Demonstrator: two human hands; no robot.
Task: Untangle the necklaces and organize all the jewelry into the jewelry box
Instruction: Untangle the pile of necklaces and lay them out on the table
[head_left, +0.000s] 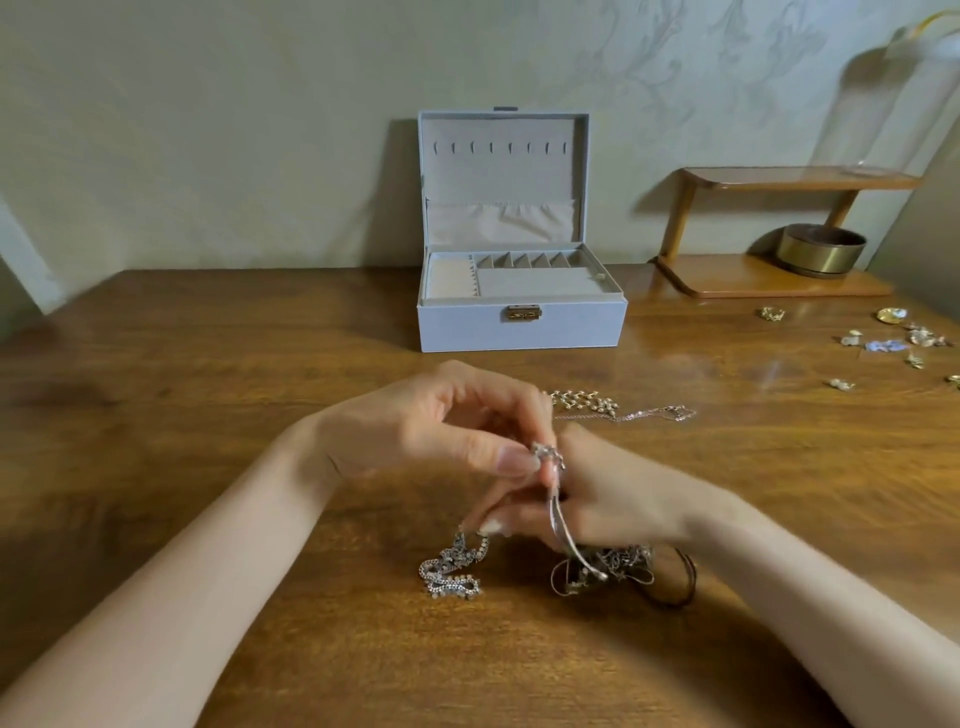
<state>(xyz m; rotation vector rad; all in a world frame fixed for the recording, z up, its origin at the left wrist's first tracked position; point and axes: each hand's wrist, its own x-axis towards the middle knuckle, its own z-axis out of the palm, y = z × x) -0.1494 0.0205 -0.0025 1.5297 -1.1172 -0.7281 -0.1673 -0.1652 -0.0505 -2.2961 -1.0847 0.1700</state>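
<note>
Above the middle of the wooden table, my left hand (441, 431) pinches the top of a silver necklace (555, 499) at its small pendant. My right hand (608, 493) meets it there, fingers curled round the same chain. The chain hangs down into a tangled heap of silver chains (605, 566) on the table. A sparkly rhinestone chain (452, 571) lies curled to the left of the heap. A gold beaded piece (584, 401) and a thin rose chain (649, 414) lie behind my hands. The pale grey jewelry box (519, 325) stands open at the back centre.
Several small gold earrings and charms (893, 338) are scattered at the right. A wooden two-tier stand (769, 280) with a brass bowl (821, 252) sits at the back right. A dark cord loop (680, 582) lies by the tangled heap.
</note>
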